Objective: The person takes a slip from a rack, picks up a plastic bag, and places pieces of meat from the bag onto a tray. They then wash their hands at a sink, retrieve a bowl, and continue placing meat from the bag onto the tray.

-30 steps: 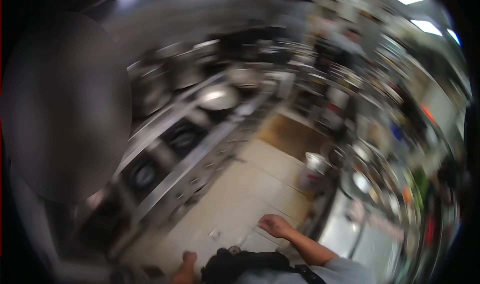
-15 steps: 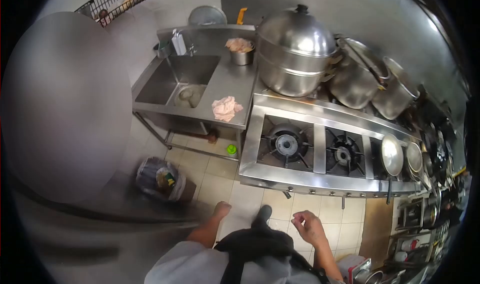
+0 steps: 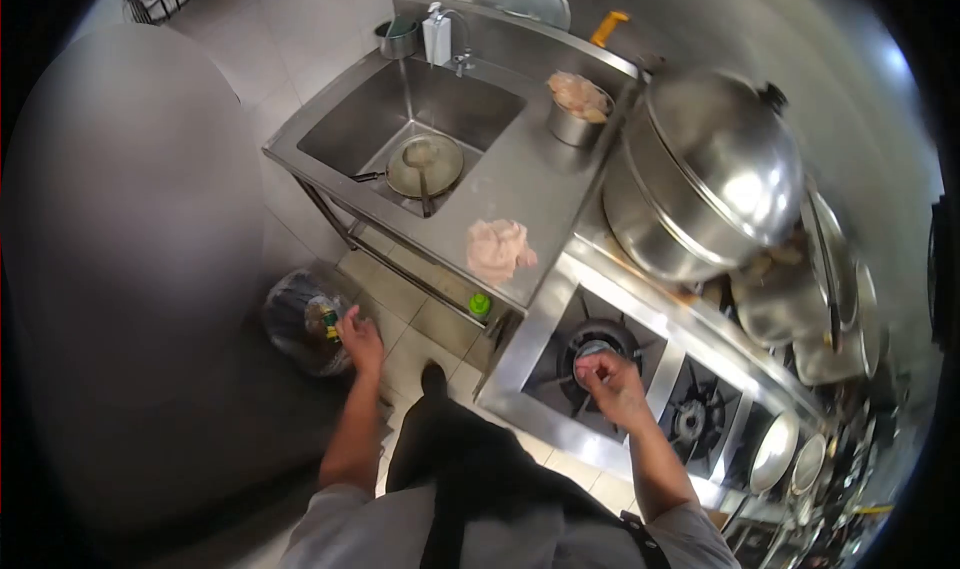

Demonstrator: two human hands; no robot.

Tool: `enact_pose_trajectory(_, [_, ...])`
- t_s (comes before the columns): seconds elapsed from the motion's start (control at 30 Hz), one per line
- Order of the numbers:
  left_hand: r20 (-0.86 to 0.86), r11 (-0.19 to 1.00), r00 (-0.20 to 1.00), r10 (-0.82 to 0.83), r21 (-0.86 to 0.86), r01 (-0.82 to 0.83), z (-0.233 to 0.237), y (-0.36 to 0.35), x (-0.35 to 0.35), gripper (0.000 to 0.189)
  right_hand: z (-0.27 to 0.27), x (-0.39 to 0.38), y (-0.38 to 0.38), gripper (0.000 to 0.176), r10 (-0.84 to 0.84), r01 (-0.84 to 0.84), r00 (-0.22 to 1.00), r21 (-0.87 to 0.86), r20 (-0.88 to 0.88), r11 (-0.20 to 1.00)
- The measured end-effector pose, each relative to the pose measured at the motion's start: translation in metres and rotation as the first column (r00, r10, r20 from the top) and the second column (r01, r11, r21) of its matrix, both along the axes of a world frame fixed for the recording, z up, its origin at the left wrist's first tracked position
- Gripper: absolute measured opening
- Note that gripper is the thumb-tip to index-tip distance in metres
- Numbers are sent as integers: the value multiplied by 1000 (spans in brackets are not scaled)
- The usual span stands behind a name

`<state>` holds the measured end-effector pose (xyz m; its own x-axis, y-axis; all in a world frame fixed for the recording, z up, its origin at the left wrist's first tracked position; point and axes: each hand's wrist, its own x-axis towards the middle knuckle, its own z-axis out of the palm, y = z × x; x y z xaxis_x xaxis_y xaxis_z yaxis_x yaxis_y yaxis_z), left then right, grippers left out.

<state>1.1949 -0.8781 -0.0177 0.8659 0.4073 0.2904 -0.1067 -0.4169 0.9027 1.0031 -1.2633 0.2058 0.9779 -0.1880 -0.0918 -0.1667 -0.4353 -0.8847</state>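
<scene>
My left hand (image 3: pixel 360 340) hangs in front of me beside the lined waste bin (image 3: pixel 297 339), its fingers loosely apart and nothing in them. Above the near burner (image 3: pixel 596 352) of the stove, my right hand (image 3: pixel 610 385) is held with curled fingers, and I see nothing in it. A crumpled pale pink cloth (image 3: pixel 500 250) lies on the steel counter (image 3: pixel 520 184) ahead of me, touched by neither hand. More pale cloths (image 3: pixel 579 96) are heaped in a metal pot (image 3: pixel 577 129) farther back.
In the sink (image 3: pixel 345 134) lie a pan (image 3: pixel 440 172) and a ladle (image 3: pixel 424 184). A white pump bottle (image 3: pixel 436 37) stands by the tap. A large lidded steamer (image 3: pixel 690 169) stands behind the burners, with big pots and pans (image 3: pixel 773 451) to the right. A green-topped item (image 3: pixel 480 304) sits under the counter.
My body has come nearer the sink and counter, and the view has turned. My left hand has risen toward the bin; my right hand is now over the stove instead of the floor.
</scene>
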Motion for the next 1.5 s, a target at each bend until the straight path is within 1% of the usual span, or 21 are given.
enact_pose_trajectory(0.07, [24, 999, 999, -44, -18, 45, 44, -14, 51, 28, -11, 70, -13, 8, 3, -17, 995, 135, 104, 991])
enact_pose_trajectory(0.13, [64, 995, 993, -97, -29, 99, 67, -20, 111, 25, 16, 157, -2, 13, 3, -21, 990, 122, 143, 992])
enact_pose_trajectory(0.2, [137, 962, 981, -137, 254, 99, 78, -24, 170, 22, 17, 256, 1, 21, -5, 6, 982, -4, 187, 1000])
enact_pose_trajectory(0.27, [80, 979, 984, -161, 142, 148, 90, -34, 217, 19, 17, 357, 12, 25, 48, -23, 973, -109, 227, 994])
enact_pose_trajectory(0.33, [156, 957, 970, -188, 252, 145, 84, -43, 260, 20, 5, 449, 28, 23, 67, 10, 946, -235, 316, 972])
enact_pose_trajectory(0.37, [153, 985, 973, -173, 47, 168, 71, -52, 275, 20, -2, 490, 38, 20, 26, 14, 960, -141, 277, 990])
enact_pose_trajectory(0.47, [56, 957, 985, -161, 252, 143, 49, -61, 295, 22, -45, 603, 68, 16, -88, 56, 990, 264, 111, 963])
enact_pose_trajectory(0.53, [54, 959, 984, -172, 237, 155, 35, -60, 296, 23, -81, 676, 82, 21, -103, 39, 988, 452, 117, 891])
enact_pose_trajectory(0.63, [37, 951, 980, -196, 249, 181, 47, -56, 298, 23, -116, 773, 99, 22, -241, 172, 965, 445, 104, 879])
enact_pose_trajectory(0.7, [7, 937, 975, -223, 277, 213, 48, -54, 300, 21, -131, 820, 107, 27, -389, 254, 917, 625, 87, 738])
enact_pose_trajectory(0.8, [24, 946, 976, -218, 250, 205, 38, -55, 301, 19, -152, 867, 104, 25, -381, 207, 918, 678, 115, 705])
enact_pose_trajectory(0.87, [-7, 934, 976, -216, 290, 209, 40, -55, 299, 16, -143, 877, 111, 17, -457, 186, 883, 811, 110, 555])
enact_pose_trajectory(0.9, [-24, 930, 973, -229, 289, 227, 38, -54, 298, 18, -141, 874, 110, 17, -463, 205, 881, 807, 95, 555])
enact_pose_trajectory(0.97, [-30, 932, 970, -243, 272, 242, 36, -53, 295, 20, -133, 873, 110, 14, -368, 208, 918, 609, 148, 765])
enact_pose_trajectory(1.1, [-40, 909, 961, -275, 315, 273, 45, -51, 299, 25, -138, 878, 103, 10, -433, 303, 892, 540, 128, 785])
enact_pose_trajectory(1.3, [-27, 923, 962, -272, 274, 269, 41, -50, 300, 23, -135, 876, 111, 10, -271, 194, 952, 405, 143, 893])
enact_pose_trajectory(1.33, [-28, 924, 962, -272, 272, 269, 42, -49, 301, 23, -137, 874, 106, 14, -275, 277, 907, 40, 318, 960])
enact_pose_trajectory(1.37, [-42, 916, 958, -285, 284, 285, 44, -48, 301, 22, -137, 873, 100, 22, -202, 381, 855, -313, 477, 870])
enact_pose_trajectory(1.4, [-56, 907, 953, -296, 296, 299, 44, -47, 301, 22, -143, 875, 83, 22, -199, 376, 857, -313, 476, 872])
enact_pose_trajectory(1.47, [-66, 909, 953, -297, 286, 303, 44, -46, 301, 21, -164, 885, 47, 27, 205, 536, 759, -772, 618, 343])
enact_pose_trajectory(1.5, [-75, 909, 949, -306, 274, 315, 45, -45, 300, 20, -166, 886, 49, 27, 202, 528, 763, -773, 614, 352])
